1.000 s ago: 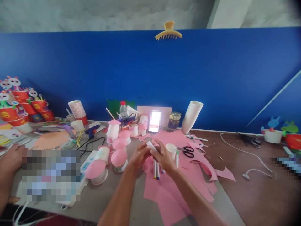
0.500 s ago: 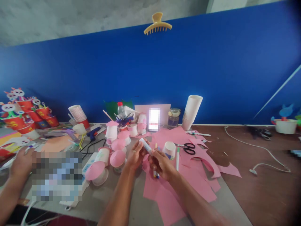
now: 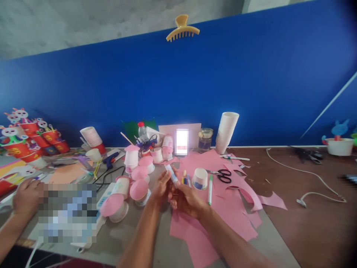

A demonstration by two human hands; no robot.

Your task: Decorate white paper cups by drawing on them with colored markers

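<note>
A small white tube (image 3: 172, 175) with pale blue print stands tilted between my two hands. My right hand (image 3: 187, 197) is closed round its lower part. The fingers of my left hand (image 3: 162, 185) are closed beside the upper part, against the tube. Under and beside the hands lie pink paper sheets (image 3: 206, 223). To the right of my hands a white paper cup (image 3: 200, 178) stands upside down, with a green-capped marker (image 3: 210, 190) and black-handled scissors (image 3: 224, 175) beyond it. Left of my left hand is a cup with a pink cone top (image 3: 139, 190).
Another person's hand (image 3: 26, 195) is at the left, near a power strip (image 3: 107, 193). Stacked white cups (image 3: 227, 132), a glass jar (image 3: 205, 139) and a lit phone (image 3: 182, 141) stand along the blue partition (image 3: 139, 85). A white cable (image 3: 306, 171) lies at right.
The white tube has turned more upright, and my right hand has shifted slightly left and down around it. The paper cup and the markers beside it show more fully.
</note>
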